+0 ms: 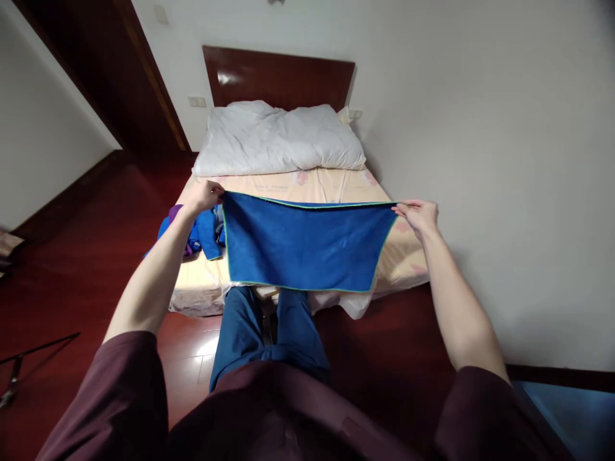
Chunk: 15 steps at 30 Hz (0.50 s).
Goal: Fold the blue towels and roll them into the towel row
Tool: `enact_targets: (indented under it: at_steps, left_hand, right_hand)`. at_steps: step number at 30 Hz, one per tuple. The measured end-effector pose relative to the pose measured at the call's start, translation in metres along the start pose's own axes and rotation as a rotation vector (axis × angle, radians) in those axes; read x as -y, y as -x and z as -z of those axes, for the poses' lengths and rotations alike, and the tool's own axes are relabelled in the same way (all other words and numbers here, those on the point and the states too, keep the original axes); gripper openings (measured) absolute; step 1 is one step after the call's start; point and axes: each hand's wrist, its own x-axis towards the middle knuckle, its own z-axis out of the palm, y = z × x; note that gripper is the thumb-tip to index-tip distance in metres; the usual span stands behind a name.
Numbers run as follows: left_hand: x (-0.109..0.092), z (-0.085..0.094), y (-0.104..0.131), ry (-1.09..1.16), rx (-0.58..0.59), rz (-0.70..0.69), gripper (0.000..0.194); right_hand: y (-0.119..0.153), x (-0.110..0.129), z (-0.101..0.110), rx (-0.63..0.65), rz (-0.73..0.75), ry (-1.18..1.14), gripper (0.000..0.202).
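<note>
A blue towel [302,246] with light green edging hangs spread wide between my two hands, over the near part of the bed. My left hand [207,194] pinches its upper left corner. At the upper right corner, my right hand [418,214] is closed on the cloth with fingertips and thumb. The towel's top edge sags slightly in the middle, and its lower edge hangs near my knees. Part of the mattress and some of the bundled cloths are hidden behind it.
Crumpled blue and purple cloths [192,234] lie on the bed's left side. A folded white quilt [283,141] covers the head of the mattress [331,182], below a dark wooden headboard [278,77]. A white wall [504,160] stands close on the right. A thin black stand leg [41,347] reaches across the floor at left.
</note>
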Motion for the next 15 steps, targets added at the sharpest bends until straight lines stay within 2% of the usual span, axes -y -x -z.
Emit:
enact_targets:
  at_steps: [2,4,7,10,12,15]
  left_hand:
    - [-0.005,0.002,-0.012,0.060,-0.007,0.086,0.036]
    - [-0.012,0.011,-0.020,0.103,-0.124,0.108,0.035]
    - [-0.020,0.028,-0.021,0.082,-0.313,0.001,0.042]
    - [-0.016,0.031,-0.003,0.009,-0.404,-0.092,0.060]
    - [-0.004,0.018,0.021,-0.026,-0.428,-0.109,0.065]
    - [0.027,-0.024,0.071,-0.023,-0.369,-0.080,0.052]
  right_hand:
    - [-0.012,0.005,-0.010,-0.039,0.106,0.000,0.014]
    - [-0.021,0.013,-0.013,-0.062,0.267,-0.003,0.011]
    - [-0.026,0.023,-0.009,-0.073,0.512,-0.033,0.014]
    - [-0.018,0.016,-0.002,-0.075,0.611,-0.030,0.013]
    - [-0.009,-0.004,0.003,-0.060,0.589,-0.016,0.010]
    - [0.010,-0.060,0.008,0.004,0.515,-0.018,0.021]
